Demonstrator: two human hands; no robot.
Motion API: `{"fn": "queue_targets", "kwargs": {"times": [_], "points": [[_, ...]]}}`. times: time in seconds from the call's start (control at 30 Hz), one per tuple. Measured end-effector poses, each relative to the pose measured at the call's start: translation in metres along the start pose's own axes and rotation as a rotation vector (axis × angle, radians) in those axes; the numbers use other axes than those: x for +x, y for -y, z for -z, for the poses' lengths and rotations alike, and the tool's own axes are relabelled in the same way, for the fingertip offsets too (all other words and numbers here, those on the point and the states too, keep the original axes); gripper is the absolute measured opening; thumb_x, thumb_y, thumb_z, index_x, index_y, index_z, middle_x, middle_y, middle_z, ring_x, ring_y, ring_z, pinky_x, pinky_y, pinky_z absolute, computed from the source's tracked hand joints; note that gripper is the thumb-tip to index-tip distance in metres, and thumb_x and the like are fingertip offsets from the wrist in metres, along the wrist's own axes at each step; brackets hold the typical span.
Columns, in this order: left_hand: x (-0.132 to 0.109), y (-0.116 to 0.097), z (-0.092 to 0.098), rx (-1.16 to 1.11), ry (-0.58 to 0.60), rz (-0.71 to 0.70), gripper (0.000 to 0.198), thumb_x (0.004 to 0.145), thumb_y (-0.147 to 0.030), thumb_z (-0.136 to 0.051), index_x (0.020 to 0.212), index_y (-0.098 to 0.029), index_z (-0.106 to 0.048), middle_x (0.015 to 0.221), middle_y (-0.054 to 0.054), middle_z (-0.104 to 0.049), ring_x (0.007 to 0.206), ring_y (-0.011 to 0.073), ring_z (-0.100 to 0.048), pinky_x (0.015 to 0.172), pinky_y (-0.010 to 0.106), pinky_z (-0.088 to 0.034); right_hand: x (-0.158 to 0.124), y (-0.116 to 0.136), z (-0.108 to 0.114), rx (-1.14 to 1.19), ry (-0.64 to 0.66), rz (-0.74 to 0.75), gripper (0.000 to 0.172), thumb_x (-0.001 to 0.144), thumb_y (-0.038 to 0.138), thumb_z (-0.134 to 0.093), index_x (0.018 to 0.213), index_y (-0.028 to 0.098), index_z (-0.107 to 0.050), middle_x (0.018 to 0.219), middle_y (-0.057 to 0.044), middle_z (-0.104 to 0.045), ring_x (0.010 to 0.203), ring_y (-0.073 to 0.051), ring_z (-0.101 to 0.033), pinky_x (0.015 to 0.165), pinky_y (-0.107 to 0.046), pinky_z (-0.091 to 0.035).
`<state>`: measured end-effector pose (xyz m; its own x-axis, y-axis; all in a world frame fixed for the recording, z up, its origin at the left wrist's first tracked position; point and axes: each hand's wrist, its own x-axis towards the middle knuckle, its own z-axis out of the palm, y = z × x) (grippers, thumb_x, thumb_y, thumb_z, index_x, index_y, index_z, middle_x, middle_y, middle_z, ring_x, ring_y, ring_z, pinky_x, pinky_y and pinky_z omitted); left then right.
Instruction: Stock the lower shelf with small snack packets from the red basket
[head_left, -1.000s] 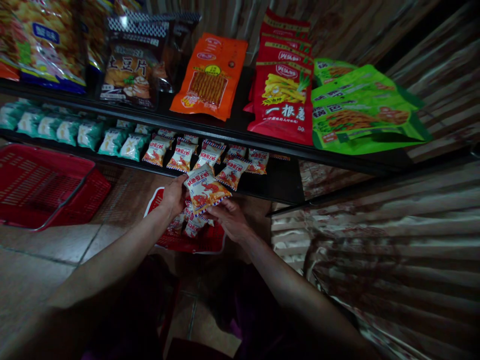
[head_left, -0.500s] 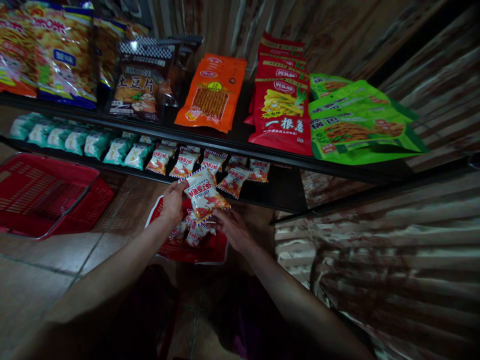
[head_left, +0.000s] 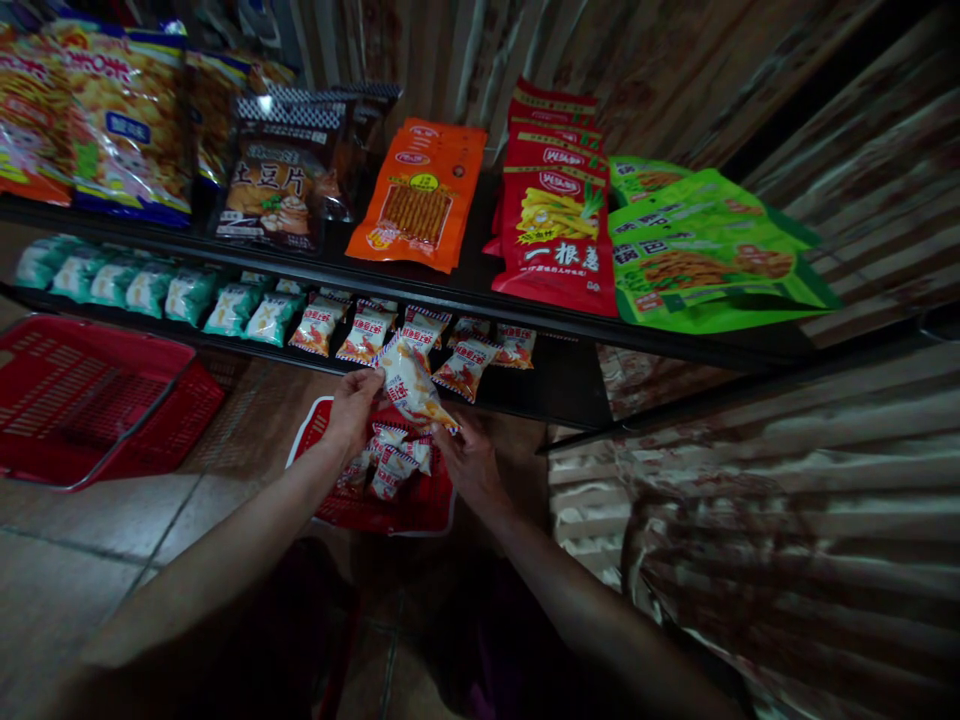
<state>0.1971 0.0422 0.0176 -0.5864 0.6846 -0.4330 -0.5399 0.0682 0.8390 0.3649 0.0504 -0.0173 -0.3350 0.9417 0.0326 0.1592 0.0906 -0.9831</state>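
Note:
Between my two hands hangs a small white and orange snack bag (head_left: pixel 409 385), tilted, with striped crimped ends. My left hand (head_left: pixel 354 405) pinches its upper left end, fingers closed. At its lower right end, my right hand (head_left: pixel 466 455) grips the corner between thumb and fingers. Beneath it, a red shopping basket (head_left: pixel 341 512) with a pale rim stands on the floor and holds several similar snack bags (head_left: pixel 394 470). Just beyond my hands, more of these orange and white bags (head_left: pixel 466 362) lie in rows on the low black shelf (head_left: pixel 559 385).
Teal and white packets (head_left: pixel 187 292) line the low shelf's left part. Above, the upper shelf (head_left: pixel 442 285) carries large snack bags, an orange pack (head_left: pixel 420 195), red packs (head_left: pixel 559 240) and green packs (head_left: pixel 705 260). Another red basket (head_left: pixel 97 400) stands at left. A patterned curtain (head_left: pixel 787 520) hangs at right.
The snack bag in my hands has turned, so that its side shows more than its printed front. Both hands still hold it, close to where they were.

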Motion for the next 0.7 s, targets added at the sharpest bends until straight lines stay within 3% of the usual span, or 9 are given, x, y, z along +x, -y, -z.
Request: {"fn": "queue_targets", "kwargs": {"times": [0.07,0.17,0.27,0.47,0.6,0.7], "points": [[-0.001,0.000,0.000,-0.014,0.008,-0.005,0.027,0.057,-0.019,-0.076,0.073,-0.018,-0.054,0.063,-0.003,-0.060,0.059,0.0100,-0.058,0.060,0.023,-0.047,0.000,0.001,0.002,-0.156,-0.027,0.143,0.034,0.085,0.031,-0.053,0.117,0.026,-0.064,0.115,-0.008,-0.061,0.103,-0.021,-0.059,0.087,-0.036,-0.051],[-0.001,-0.001,0.001,-0.033,0.093,0.024,0.022,0.056,-0.014,-0.072,0.071,-0.018,-0.055,0.064,-0.002,-0.063,0.060,0.0106,-0.059,0.062,0.023,-0.047,-0.001,0.001,0.004,-0.387,-0.027,0.283,0.040,0.087,0.023,-0.048,0.125,0.025,-0.061,0.104,-0.008,-0.061,0.097,-0.020,-0.059,0.088,-0.035,-0.050],[-0.002,-0.003,0.004,-0.071,0.208,0.062,0.018,0.061,-0.021,-0.071,0.075,-0.017,-0.060,0.072,0.001,-0.066,0.066,0.0132,-0.061,0.064,0.025,-0.047,-0.003,-0.001,0.007,-0.574,0.000,0.372,0.047,0.085,0.016,-0.045,0.129,0.025,-0.057,0.099,-0.007,-0.059,0.092,-0.019,-0.059,0.083,-0.032,-0.051],[-0.012,-0.009,0.004,-0.168,0.436,0.190,0.045,0.075,-0.058,-0.062,0.094,-0.017,-0.066,0.088,0.010,-0.069,0.084,0.0212,-0.064,0.075,0.033,-0.050,-0.007,0.003,0.010,-0.829,0.008,0.441,0.053,0.080,0.010,-0.051,0.131,0.024,-0.056,0.096,-0.007,-0.061,0.086,-0.019,-0.058,0.074,-0.028,-0.051],[-0.015,-0.010,0.001,-0.201,0.507,0.210,0.049,0.077,-0.061,-0.059,0.103,-0.019,-0.066,0.098,0.011,-0.070,0.100,0.0274,-0.063,0.084,0.040,-0.049,-0.009,0.009,0.008,-0.915,0.038,0.484,0.048,0.084,0.009,-0.050,0.128,0.025,-0.059,0.090,-0.008,-0.062,0.083,-0.019,-0.058,0.072,-0.028,-0.051],[-0.012,-0.009,0.002,-0.235,0.496,0.208,0.047,0.079,-0.058,-0.057,0.102,-0.018,-0.067,0.098,0.011,-0.071,0.102,0.0285,-0.063,0.085,0.042,-0.049,-0.010,0.012,0.006,-0.965,0.058,0.524,0.043,0.086,0.011,-0.049,0.125,0.027,-0.061,0.087,-0.007,-0.063,0.082,-0.019,-0.058,0.070,-0.028,-0.050]]}}
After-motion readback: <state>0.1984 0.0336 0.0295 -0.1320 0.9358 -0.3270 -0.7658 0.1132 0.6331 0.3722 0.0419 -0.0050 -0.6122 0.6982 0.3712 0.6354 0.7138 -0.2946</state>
